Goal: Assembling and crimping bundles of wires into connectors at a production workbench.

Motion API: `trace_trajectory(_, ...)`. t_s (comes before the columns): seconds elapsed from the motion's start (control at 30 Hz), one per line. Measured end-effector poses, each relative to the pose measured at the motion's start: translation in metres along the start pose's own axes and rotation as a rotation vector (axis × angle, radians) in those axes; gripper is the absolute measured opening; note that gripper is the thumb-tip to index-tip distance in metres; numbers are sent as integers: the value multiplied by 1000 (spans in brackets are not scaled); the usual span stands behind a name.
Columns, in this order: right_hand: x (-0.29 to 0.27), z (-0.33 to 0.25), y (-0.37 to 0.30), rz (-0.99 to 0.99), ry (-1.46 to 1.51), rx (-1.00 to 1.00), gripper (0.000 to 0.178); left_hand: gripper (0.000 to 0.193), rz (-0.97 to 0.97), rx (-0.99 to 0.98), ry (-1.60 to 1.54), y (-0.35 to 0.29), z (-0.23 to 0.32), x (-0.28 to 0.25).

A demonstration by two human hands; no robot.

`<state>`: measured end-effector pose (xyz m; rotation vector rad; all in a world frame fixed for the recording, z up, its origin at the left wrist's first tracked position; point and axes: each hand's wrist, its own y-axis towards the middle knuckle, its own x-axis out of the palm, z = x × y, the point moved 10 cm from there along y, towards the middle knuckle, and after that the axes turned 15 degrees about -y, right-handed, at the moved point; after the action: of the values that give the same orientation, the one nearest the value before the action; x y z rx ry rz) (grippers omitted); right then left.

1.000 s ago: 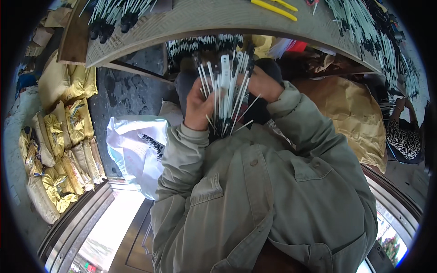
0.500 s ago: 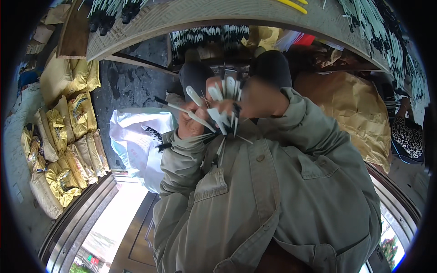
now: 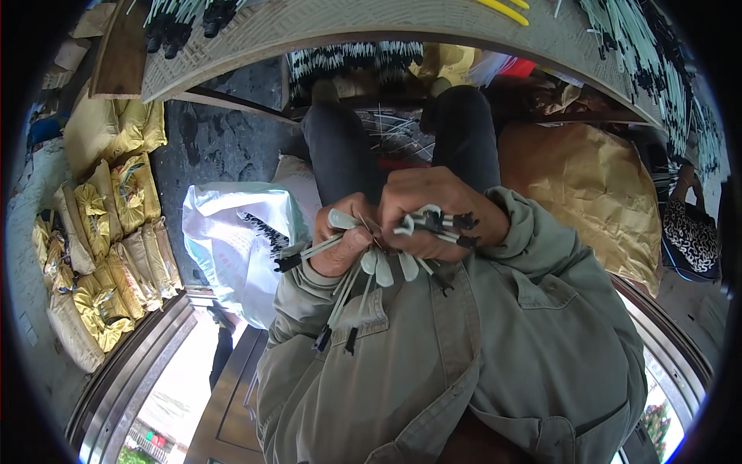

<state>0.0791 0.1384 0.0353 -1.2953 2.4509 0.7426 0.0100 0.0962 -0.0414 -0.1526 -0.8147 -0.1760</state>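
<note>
Close together in front of my chest, both hands are closed round a bunch of thin white sticks. Each has a flat rounded end or a black tip. My left hand grips several white sticks that poke out past its thumb. Fingers curled, my right hand holds more white sticks with black tips pointing right. Between the hands, flat white ends fan out toward my shirt. A thin brownish strand shows by my left thumb; what it is I cannot tell. The middle of the bunch is hidden by my fingers.
A table carrying heaps of black-tipped sticks curves across the far side. Left of my legs sits a shiny white sack, with yellow-brown packages further left. At right stands a large brown paper sack. Loose sticks lie on the floor between my feet.
Both hands have come nearer my chest, and the sticks have turned so their flat ends point toward my shirt. My right hand, blurred before, is now sharp. A dark leg has appeared by the doorway.
</note>
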Motion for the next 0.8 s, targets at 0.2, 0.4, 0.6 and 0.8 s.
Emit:
trace_trajectory(0.2, -4, 6, 2, -53, 50, 92, 22, 29, -97, -33, 14, 1, -1, 6)
trace_trajectory(0.4, -1, 1, 7, -147, 64, -17, 19, 30, -286, 37, 42, 10, 10, 4)
trace_trajectory(0.6, -1, -4, 12, -178, 42, -71, 21, 33, -300, 90, -3, 8, 14, 7)
trace_trajectory(0.8, -2, -9, 3, -169, 137, -96, 22, 25, -270, -128, -78, 9, 6, 17)
